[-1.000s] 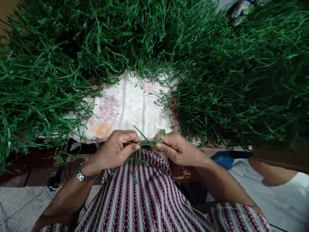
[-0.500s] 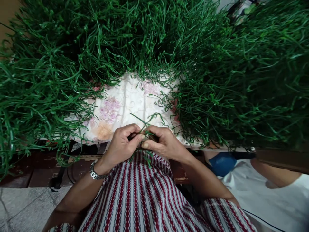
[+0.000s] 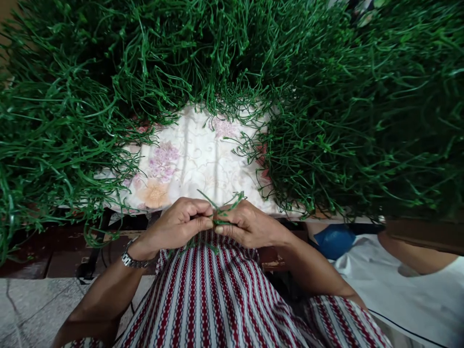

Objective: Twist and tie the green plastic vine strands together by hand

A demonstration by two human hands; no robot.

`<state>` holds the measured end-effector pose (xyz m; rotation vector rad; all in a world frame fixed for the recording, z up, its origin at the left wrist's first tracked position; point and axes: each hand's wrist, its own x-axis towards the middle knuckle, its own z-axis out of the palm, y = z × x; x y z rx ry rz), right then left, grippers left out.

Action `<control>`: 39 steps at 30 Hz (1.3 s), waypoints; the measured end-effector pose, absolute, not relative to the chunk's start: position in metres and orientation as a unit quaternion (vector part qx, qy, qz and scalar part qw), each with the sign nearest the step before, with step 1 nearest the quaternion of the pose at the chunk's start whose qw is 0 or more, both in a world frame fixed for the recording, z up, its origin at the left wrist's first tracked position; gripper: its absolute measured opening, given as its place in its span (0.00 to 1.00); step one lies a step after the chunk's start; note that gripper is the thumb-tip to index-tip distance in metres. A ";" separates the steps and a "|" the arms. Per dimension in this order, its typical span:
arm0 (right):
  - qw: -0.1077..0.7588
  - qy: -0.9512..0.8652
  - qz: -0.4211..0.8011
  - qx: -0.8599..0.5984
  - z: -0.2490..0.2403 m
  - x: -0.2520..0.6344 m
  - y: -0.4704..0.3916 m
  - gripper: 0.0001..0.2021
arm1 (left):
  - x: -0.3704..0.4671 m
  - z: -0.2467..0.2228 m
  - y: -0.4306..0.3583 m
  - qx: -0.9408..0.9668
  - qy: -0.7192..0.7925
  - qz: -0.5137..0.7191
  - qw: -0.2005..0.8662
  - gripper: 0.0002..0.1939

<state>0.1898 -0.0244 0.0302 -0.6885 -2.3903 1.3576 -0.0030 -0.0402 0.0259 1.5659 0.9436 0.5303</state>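
Just over my lap, at the front edge of the cloth-covered table, my left hand [image 3: 189,223] and my right hand [image 3: 250,224] meet, thumbs and fingertips nearly touching. Both are closed in a pinch on a small green plastic-looking grass sprig [image 3: 228,205]. Its thin stems stick up above the knuckles, and a few strands hang below the fingers. The exact spot where the fingertips grip is hidden. Large heaps of similar green sprigs lie to the left [image 3: 72,125], at the back and to the right [image 3: 333,140].
A white floral tablecloth [image 3: 199,154] shows between the heaps. Beyond the right heap's front edge sits another person in a white shirt [image 3: 406,290], near a blue object [image 3: 334,240]. Pale floor tiles [image 3: 25,309] lie at the lower left.
Both hands have moved down a little toward my lap, the sprig with them. My left wrist has shifted outward, to the left, and the fingers have straightened somewhat.
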 end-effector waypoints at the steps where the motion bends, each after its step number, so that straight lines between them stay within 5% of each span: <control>1: 0.140 -0.835 0.487 -0.216 0.033 0.191 -0.025 0.13 | -0.005 0.028 -0.043 0.670 0.387 0.214 0.596 0.10; 5: 0.119 -0.816 0.535 -0.185 0.048 0.207 -0.027 0.14 | -0.020 0.042 -0.053 0.659 0.350 0.224 0.627 0.11; 12: 0.195 -0.821 0.473 -0.253 0.056 0.218 -0.019 0.12 | -0.019 0.046 -0.043 0.517 0.481 0.349 0.616 0.09; 17: 0.338 -0.794 0.378 -0.335 0.049 0.205 -0.018 0.08 | 0.000 0.023 -0.032 0.433 0.483 0.422 0.633 0.07; 21: 0.338 -0.764 0.369 -0.408 0.043 0.194 -0.015 0.07 | 0.004 0.019 -0.030 0.462 0.486 0.427 0.607 0.03; 26: 0.264 -0.675 0.554 -0.410 0.024 0.177 -0.014 0.15 | 0.011 0.018 -0.034 0.510 0.484 0.444 0.556 0.01; 31: 0.278 -0.541 0.716 -0.343 0.011 0.165 -0.020 0.21 | 0.021 0.012 -0.037 0.557 0.503 0.506 0.424 0.04; 39: 0.294 -0.289 0.865 -0.284 0.013 0.155 -0.030 0.16 | 0.022 0.017 -0.037 0.623 0.452 0.542 0.338 0.05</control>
